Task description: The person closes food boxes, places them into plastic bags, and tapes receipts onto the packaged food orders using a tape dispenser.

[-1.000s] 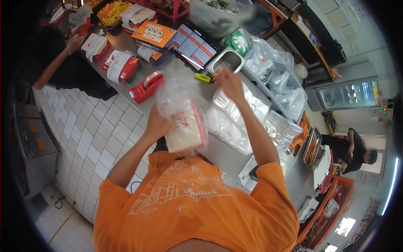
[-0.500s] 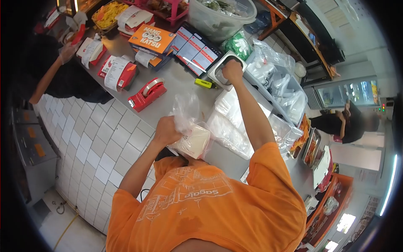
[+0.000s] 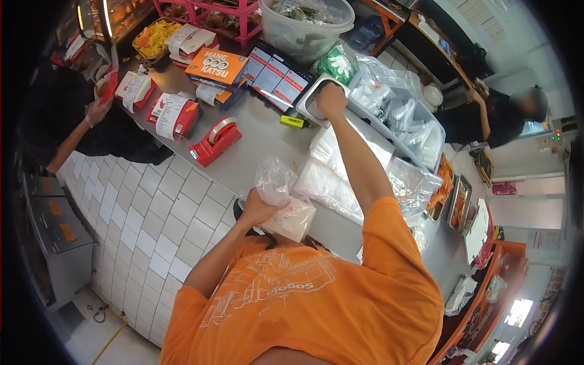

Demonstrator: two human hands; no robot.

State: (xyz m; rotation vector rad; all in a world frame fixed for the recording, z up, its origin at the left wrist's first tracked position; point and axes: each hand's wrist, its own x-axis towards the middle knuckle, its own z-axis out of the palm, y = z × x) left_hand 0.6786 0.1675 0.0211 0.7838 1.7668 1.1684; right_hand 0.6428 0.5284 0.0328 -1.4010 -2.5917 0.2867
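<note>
My left hand [image 3: 260, 208] is closed around the gathered neck of a clear plastic bag [image 3: 275, 181]. A pale, whitish box [image 3: 289, 220] sits inside the bag, held close to my orange shirt at the table's front edge. My right hand [image 3: 331, 101] reaches into a small metal container [image 3: 309, 107]. Its fingers look curled, but their tips and whatever they grip are hidden inside. A yellow marker [image 3: 292, 121] lies beside this container, and a tablet [image 3: 277, 76] with red and white panels stands just behind it. Stacks of clear plastic bags [image 3: 328, 184] lie under my right forearm.
A red tape dispenser [image 3: 213, 145], labelled red boxes [image 3: 173, 115] and an orange box [image 3: 217, 66] stand on the left. A bin of plastic packaging [image 3: 404, 112] and a large clear tub [image 3: 304, 30] are behind. Co-workers [image 3: 73, 121] stand left and back right.
My left hand has shifted slightly toward the lower right with the bagged box. My right hand stays in the metal container. The back-right person's pose has changed, and the view has tilted slightly.
</note>
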